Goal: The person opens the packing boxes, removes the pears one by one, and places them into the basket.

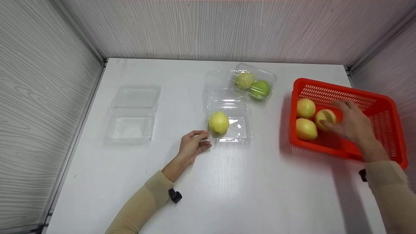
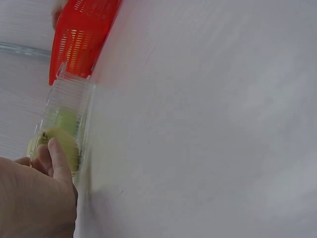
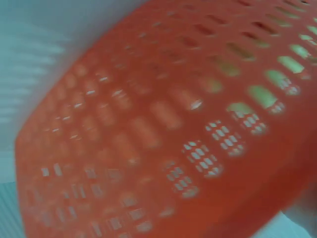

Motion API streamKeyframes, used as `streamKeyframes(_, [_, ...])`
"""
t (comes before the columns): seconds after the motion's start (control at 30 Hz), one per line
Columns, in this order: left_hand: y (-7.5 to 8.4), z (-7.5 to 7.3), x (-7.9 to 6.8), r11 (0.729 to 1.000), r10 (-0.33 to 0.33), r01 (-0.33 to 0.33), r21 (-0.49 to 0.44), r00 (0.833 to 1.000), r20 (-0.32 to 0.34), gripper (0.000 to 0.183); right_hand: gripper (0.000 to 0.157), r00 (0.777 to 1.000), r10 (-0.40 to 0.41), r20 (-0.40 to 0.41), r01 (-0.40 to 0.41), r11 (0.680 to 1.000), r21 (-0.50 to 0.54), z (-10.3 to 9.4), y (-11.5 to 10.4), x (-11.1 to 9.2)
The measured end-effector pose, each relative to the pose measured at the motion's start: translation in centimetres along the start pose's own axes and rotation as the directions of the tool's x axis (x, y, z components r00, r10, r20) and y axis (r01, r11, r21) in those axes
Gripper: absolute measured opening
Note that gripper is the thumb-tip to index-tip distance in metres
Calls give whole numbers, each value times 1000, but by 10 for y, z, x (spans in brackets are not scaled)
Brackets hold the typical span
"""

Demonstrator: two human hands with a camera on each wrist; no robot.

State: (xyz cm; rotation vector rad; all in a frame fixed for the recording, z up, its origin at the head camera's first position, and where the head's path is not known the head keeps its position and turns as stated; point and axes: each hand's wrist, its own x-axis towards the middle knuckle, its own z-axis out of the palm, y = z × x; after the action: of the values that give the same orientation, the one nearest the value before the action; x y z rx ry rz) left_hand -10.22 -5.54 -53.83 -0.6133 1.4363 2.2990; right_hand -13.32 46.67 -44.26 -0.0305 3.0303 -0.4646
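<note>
My left hand [image 1: 192, 145] pinches the front left corner of an open clear plastic clamshell container [image 1: 240, 128]. Inside its base, toward the left, sits a round yellow fruit [image 1: 218, 123]; the left wrist view shows its dark stem end close by the fingers [image 2: 60, 163]. At the right, my right hand [image 1: 352, 123] reaches into a red basket [image 1: 341, 152], fingers spread and thumb over a yellow fruit [image 1: 326, 117]. Two more yellow fruits, one behind [image 1: 305, 108] and one in front [image 1: 306, 129], lie at the basket's left wall. The perforated basket wall [image 3: 163, 114] hides the right hand's fingers in the right wrist view.
Behind the open container, a closed clear container [image 1: 272, 78] holds a yellowish fruit [image 1: 244, 80] and a green fruit [image 1: 259, 89]. Another open clear container [image 1: 131, 128] stands at the left of the white table [image 1: 227, 195]. Grey wood-grain panels [image 1: 208, 29] enclose the table.
</note>
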Motion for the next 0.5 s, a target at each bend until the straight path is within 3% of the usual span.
streamKeyframes(0.3, [0, 1, 1, 1000, -5, 5, 7, 1000, -7, 11, 90, 995, -34, -97, 37, 999, 28, -8, -39, -3])
streamKeyframes(0.5, [0, 0, 0, 1000, -5, 5, 12, 1000, -1, 10, 87, 976, -109, -187, 125, 989, 80, -6, -68, -3])
